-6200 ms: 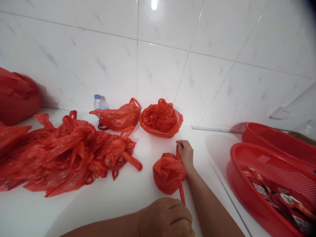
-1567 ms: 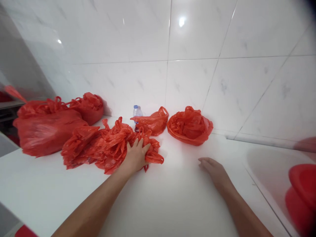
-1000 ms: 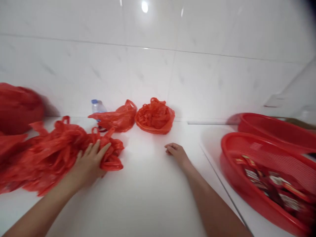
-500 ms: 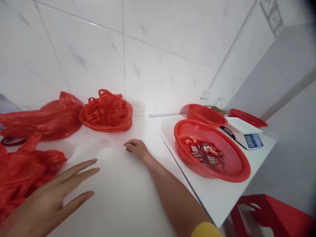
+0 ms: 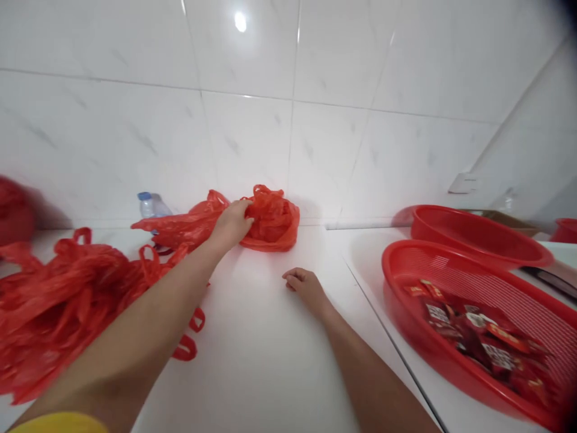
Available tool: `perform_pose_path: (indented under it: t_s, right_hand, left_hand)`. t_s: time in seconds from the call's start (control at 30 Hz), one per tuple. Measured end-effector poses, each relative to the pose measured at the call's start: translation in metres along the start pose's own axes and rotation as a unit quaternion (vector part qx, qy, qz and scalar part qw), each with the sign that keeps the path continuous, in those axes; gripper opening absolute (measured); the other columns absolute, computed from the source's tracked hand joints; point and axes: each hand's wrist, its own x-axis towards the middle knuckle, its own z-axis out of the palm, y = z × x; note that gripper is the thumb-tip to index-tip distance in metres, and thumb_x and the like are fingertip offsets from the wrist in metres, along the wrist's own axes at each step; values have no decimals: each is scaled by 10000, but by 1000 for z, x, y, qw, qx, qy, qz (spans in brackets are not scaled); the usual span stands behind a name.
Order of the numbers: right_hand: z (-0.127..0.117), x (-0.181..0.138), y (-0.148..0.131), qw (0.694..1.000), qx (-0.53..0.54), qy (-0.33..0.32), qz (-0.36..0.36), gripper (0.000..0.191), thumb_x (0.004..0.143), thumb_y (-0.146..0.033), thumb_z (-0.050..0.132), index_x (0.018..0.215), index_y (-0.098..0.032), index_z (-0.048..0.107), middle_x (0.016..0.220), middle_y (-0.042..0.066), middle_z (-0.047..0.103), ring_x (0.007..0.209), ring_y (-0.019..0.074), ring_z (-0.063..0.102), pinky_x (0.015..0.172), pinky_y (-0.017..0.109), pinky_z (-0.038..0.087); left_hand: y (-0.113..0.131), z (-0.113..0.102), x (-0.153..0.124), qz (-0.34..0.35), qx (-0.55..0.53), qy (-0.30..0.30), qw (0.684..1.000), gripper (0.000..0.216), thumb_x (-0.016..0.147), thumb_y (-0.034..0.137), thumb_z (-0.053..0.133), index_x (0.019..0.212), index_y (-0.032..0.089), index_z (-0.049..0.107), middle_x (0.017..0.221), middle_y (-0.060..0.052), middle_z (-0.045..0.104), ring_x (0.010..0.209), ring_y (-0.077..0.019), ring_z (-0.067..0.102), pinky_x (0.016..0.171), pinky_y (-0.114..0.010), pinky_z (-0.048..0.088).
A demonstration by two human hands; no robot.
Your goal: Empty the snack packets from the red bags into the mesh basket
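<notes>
My left hand (image 5: 233, 221) is stretched far forward and its fingers close on the edge of a rolled-open red plastic bag (image 5: 274, 218) that holds more red bags, by the tiled wall. Beside it on the left lies another flat red bag (image 5: 180, 227). My right hand (image 5: 304, 284) rests on the white counter (image 5: 270, 361) with its fingers loosely curled and nothing in it. A pile of knotted red bags (image 5: 67, 294) lies under and to the left of my left arm.
A small water bottle (image 5: 151, 205) stands against the wall behind the flat bag. At the right, a red mesh basket (image 5: 451, 264) holds several wrapped candies (image 5: 478, 343); a second red basin (image 5: 478, 234) stands behind it. A wall socket (image 5: 460, 182) is on the right wall.
My left hand left the pile of knotted bags, swung across open, and now grips the open bag of bags at the wall. My right hand stayed resting on the counter.
</notes>
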Motion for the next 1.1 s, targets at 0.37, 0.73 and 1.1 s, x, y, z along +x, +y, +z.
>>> perform_pose_path:
  t_s: [0.37,0.73,1.1]
  right_hand:
    - [25,-12,-10,926,-289,41,-238,217,857,-152,456,883,-204,665,825,31,684,773,168,605,719,289,462]
    - [59,-3,-34,799,-421,175,-394,489,838,-138,481,1325,-161,439,1438,148,349,1332,267,304,1044,462,339]
    - [47,30,-10,826,-507,168,-178,582,810,-341,616,1354,-243,435,1115,143,574,1127,321,456,1003,576,237]
  left_hand:
    - [23,60,9,27,-18,-50,998,285,687,119,613,948,225,654,921,-64,639,816,-233,603,711,-335,445]
    - [24,44,-15,-59,-239,58,967,75,688,131,527,672,202,506,961,-33,622,1028,-203,562,907,-351,408]
    - [32,13,-7,-140,-517,122,835,179,670,252,608,689,204,436,643,69,445,593,-83,487,615,-219,484]
